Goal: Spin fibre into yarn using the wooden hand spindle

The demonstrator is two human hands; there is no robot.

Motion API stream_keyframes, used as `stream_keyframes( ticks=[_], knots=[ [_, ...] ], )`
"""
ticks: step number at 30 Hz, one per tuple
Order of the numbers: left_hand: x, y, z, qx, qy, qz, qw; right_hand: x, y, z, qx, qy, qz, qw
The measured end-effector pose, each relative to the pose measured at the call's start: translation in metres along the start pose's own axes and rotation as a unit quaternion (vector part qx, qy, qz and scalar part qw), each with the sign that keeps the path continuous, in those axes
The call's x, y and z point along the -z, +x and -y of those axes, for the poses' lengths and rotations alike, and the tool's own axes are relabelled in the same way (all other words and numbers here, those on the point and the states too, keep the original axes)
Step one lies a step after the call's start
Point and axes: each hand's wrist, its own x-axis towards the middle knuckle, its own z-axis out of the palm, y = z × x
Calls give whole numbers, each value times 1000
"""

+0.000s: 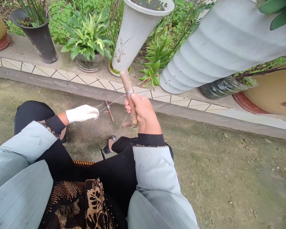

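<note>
My right hand [143, 109], bare, is closed around a short brown stick [126, 82], held upright and slightly tilted. A silvery band of wound wire [129, 92] circles the stick just above my thumb. From this band a thin wire [112, 102] runs taut down to my left hand [83, 113], which wears a white glove. The gloved fingers are closed on the wire, and a loose curly length of it shows beside them. On the ground beyond my hands lies a thin reddish stick [110, 113] with a grey wrapped part. Another short stick piece [126, 124] lies partly behind my right hand.
A low tiled ledge [95, 83] crosses ahead, bearing a black pot [41, 39], a leafy plant in a clear pot [89, 62], a tall white pot [133, 35] and a large ribbed white planter [205, 57]. My knees and feet are below my hands on concrete ground [216, 165].
</note>
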Motion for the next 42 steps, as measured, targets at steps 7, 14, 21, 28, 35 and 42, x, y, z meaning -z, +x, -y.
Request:
stream_keyframes(
  ticks=[7, 14, 21, 28, 35, 42],
  knots=[
    [7, -3, -2, -30, 163, -5, 986, -18, 16, -16, -147, -467, 115, 864],
    [16, -5, 11, 28, 227, -78, 970, -51, -2, -10, -122, -295, 512, 798],
    [2, 3, 12, 59, 112, -35, 991, -39, -9, 3, -2, -43, 451, 891],
    [-3, 4, 0, -15, 71, 9, 997, -27, 9, -13, -70, -109, 55, 990],
    [-6, 3, 10, -28, 257, 9, 966, -46, 11, -13, -161, -451, 311, 821],
    [8, -2, 15, -16, 172, -17, 985, -56, -3, -10, -46, -196, 561, 803]
  ],
)
